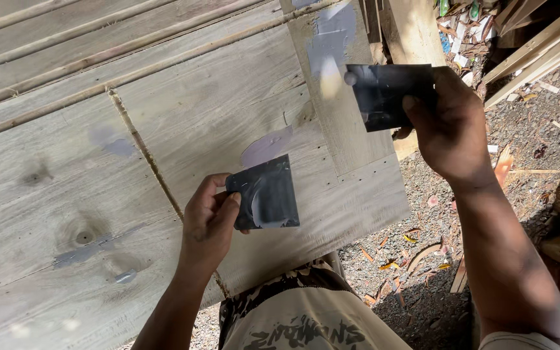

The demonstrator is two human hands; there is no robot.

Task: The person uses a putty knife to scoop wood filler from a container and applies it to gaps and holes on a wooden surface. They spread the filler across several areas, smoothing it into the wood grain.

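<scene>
The left hand [207, 223] pinches a flat, dark, smeared square scraper [267, 194], tilted slightly; the right hand [448, 126] grips another scraper [387, 94] above rough wooden boards [66, 194].

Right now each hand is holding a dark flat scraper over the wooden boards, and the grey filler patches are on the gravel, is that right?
Not quite. The head view shows the grey filler patches on the wooden boards, not the gravel. The rest stands: the left hand and right hand each hold a dark flat scraper.
</scene>
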